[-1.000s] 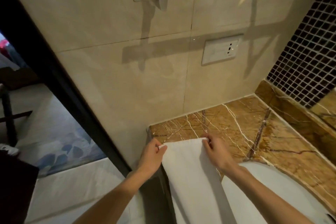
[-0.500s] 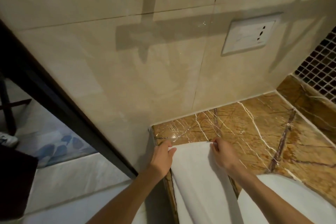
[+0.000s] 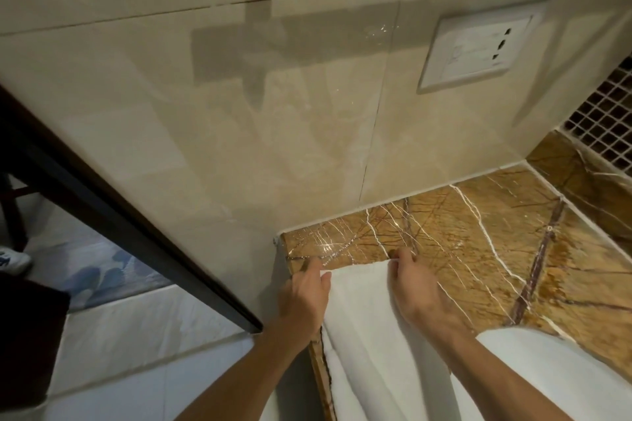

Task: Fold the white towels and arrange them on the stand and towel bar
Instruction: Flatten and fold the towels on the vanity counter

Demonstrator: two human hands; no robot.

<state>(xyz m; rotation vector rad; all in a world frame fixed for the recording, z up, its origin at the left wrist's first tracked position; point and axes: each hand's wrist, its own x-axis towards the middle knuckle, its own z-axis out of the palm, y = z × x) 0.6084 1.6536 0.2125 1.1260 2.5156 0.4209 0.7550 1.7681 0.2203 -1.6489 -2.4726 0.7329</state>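
Nearest you, a long white cloth towel (image 3: 362, 325) drapes over the front edge of the brown veined marble counter (image 3: 496, 232), its lower part falling out of view. Lower right: curved rim of a white basin (image 3: 554, 376), just beside the towel.

Your left hand (image 3: 302, 297) is at the towel's far left corner, thumb on top, pinching the edge. The underside fingers are hidden. Your right hand (image 3: 415, 294) is at the far right corner, fingers (image 3: 402, 255) curled over the edge, pinching it. The towel's far edge runs straight between both hands, flat on the counter near its left end.

Beyond: beige tiled wall (image 3: 239, 113) with a white rectangular socket plate (image 3: 478, 51). Far right, dark mosaic tiling (image 3: 605, 120). Left, a dark door frame (image 3: 119, 215).
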